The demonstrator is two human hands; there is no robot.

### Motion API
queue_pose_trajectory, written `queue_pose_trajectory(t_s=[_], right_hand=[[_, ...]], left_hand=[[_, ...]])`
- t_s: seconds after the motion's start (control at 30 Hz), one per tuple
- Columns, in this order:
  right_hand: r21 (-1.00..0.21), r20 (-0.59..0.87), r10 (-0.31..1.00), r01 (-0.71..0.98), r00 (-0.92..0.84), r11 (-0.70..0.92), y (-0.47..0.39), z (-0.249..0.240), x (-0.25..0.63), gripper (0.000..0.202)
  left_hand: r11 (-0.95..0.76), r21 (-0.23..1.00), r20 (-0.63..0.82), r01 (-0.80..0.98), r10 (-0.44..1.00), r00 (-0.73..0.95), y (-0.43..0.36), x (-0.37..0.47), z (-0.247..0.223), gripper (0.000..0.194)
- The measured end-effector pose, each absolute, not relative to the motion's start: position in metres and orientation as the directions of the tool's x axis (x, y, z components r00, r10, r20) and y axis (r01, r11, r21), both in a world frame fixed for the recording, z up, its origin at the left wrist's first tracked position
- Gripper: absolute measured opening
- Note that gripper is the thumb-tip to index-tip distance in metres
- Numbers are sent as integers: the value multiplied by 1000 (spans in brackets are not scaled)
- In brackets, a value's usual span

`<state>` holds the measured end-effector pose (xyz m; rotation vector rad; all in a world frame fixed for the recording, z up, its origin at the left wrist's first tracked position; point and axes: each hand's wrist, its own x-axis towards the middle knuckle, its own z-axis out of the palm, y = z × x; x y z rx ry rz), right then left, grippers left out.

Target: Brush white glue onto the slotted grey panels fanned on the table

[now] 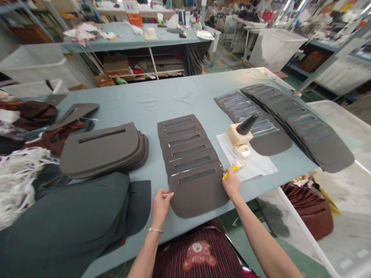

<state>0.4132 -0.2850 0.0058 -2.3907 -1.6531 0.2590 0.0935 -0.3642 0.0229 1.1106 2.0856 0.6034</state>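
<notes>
Grey panels (pixel 199 197) fanned, leaving slots exposed.
Left fingers (pixel 167 195) pinch front panel's edge; right fingers (pixel 228 176) closed round yellow brush (pixel 235 167).

An orange-and-white box (pixel 132 13) stands on a back table (pixel 127 36) at the top left; cardboard boxes (pixel 116 63) sit beneath it. White bins stand upper left (pixel 37 58) and upper right (pixel 274 48). White netting (pixel 17 181) lies at the left edge.

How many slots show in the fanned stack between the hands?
6 slots run in a row along the stack: one by its rounded near end, four behind that, the last near the far edge. More may hide beneath.
</notes>
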Motion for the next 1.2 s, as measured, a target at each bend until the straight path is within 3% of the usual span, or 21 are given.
queue_pose_trajectory(t_s=[0.67,1.2], right_hand=[[-270,-60,945,907,320,-324,-285,13,416,11],[-296,-16,947,903,321,-312,-288,18,413,8]], left_hand=[[560,688,-379,461,820,-430,-362,92,30,26],[557,599,-407,575,831,-380,-358,91,24,27]])
